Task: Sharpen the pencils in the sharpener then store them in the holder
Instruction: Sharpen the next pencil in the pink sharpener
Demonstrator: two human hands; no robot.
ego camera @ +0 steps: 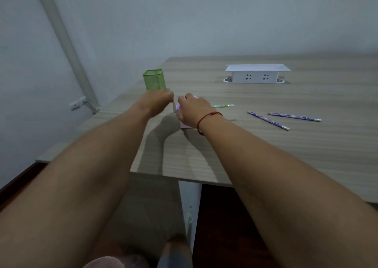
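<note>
Near the left edge of the wood-grain desk [266,155]: pale lilac pencil sharpener [177,108], mostly covered by a hand. On top of it lies the right hand [192,111], fingers curled down over the body, gripping it; red string bracelet [207,116] on that wrist. Just left of the sharpener is the left hand [158,100], motion-blurred, fingers bunched toward the sharpener's left face; whether they pinch anything cannot be told. Upright just beyond the left hand stands the green mesh pencil holder [153,80], at the desk's far left; contents not visible. Right of the right hand, flat on the desk, lies the green pencil [222,105], its left end hidden behind the hand. Further right, flat and apart from each other: nearer purple pencil [268,121], farther purple pencil [294,117]. Far centre: white socket box [256,74], lid raised
</note>
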